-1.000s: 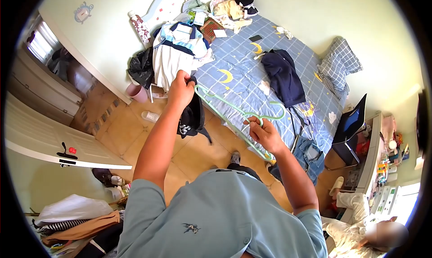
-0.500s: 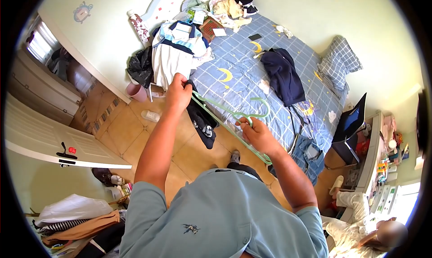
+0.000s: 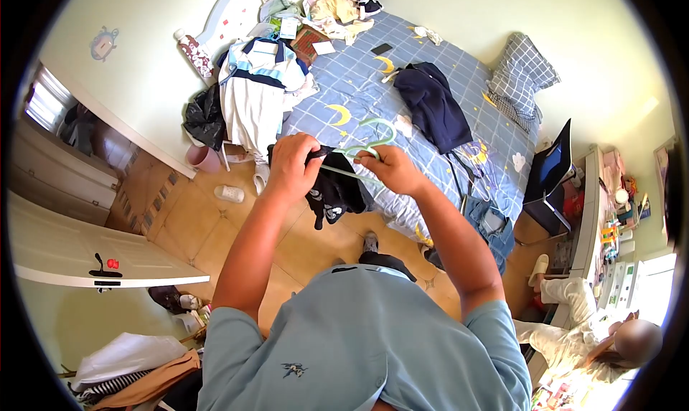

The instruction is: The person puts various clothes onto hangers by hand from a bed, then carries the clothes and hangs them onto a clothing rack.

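Note:
In the head view, my left hand (image 3: 293, 163) is closed on the upper part of a black garment (image 3: 339, 189) with a white print, which hangs down in front of me. My right hand (image 3: 391, 169) grips a pale green clothes hanger (image 3: 392, 132) close to its hook, and the hook points up and away. One end of the hanger reaches the garment beside my left fingers; how far it goes inside the cloth is hidden.
Ahead is a bed (image 3: 344, 88) with a navy garment (image 3: 434, 106), jeans (image 3: 488, 221) and a clothes heap (image 3: 258, 88). A door (image 3: 108, 257) stands at left, a clothes pile (image 3: 136, 371) below it. A seated person (image 3: 567, 332) is at lower right, near a desk (image 3: 585, 217).
My right hand and the hanger have moved up and left, closer to my left hand. The black garment is now gathered higher and spread wider beneath the hanger. The view has shifted slightly.

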Motion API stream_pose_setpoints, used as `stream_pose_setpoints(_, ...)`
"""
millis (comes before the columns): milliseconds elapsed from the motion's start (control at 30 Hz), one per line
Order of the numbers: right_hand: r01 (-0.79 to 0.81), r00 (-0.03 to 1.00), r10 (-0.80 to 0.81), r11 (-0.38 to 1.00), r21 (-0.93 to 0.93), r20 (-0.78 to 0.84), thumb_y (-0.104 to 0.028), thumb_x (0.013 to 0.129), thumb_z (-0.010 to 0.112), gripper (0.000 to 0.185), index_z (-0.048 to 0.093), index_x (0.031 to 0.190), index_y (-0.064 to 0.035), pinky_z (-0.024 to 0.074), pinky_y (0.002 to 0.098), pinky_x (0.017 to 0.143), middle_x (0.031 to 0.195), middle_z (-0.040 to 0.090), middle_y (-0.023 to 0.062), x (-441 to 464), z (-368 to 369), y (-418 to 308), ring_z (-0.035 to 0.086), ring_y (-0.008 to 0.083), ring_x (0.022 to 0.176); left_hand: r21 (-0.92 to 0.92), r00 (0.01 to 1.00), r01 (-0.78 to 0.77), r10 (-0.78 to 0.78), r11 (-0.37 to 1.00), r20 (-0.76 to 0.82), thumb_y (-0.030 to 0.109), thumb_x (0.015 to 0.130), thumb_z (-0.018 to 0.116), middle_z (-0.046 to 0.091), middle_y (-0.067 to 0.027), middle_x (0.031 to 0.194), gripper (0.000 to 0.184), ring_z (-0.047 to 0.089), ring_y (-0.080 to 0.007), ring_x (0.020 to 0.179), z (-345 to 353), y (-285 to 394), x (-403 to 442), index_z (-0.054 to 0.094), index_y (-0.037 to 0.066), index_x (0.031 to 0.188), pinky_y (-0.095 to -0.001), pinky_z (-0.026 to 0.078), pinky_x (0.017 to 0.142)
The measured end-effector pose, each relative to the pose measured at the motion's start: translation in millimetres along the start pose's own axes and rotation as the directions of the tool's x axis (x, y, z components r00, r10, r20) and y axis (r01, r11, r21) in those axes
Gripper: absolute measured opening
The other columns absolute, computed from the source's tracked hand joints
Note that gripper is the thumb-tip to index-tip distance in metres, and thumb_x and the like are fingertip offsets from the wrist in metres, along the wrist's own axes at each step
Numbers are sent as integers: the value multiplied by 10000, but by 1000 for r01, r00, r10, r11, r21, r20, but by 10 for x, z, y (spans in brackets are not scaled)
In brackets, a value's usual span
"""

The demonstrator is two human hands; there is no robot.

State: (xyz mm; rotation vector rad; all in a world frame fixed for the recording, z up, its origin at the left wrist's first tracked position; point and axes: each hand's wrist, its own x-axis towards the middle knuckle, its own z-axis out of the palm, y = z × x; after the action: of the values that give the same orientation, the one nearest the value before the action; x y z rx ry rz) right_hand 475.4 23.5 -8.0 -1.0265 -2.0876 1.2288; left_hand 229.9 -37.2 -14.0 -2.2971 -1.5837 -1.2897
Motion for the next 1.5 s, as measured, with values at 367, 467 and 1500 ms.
stream_pose_setpoints(367,333,933,-325,942,29,-157,-62,818,684,418,562,1213,0,503,414,894,1124,624,198,-91,909,256,615,383,1037,95,968,248,-249,964,1,79,854,640,608,-130,937,211,620,-362,885,-104,323,220,481,55,990,-452,501,717)
stream_pose_setpoints(467,221,967,-213,974,49,-140,-130,817,694,385,586,1166,-7,473,435,888,1047,636,187,-82,1154,422,608,375,1017,49,959,279,-277,959,-54,115,879,648,620,-138,890,187,626,-382,843,-172,352,239,496,72,980,-453,498,694)
stream_pose_setpoints(1500,360,771,-580,737,-572,-263,-100,789,701,298,617,1067,-31,472,431,847,1010,638,135,106,-452,82,593,370,922,-194,931,364,-362,911,46,80,885,658,565,-62,775,156,558,-187,698,-375,-468,-52,511,43,921,-308,457,659)
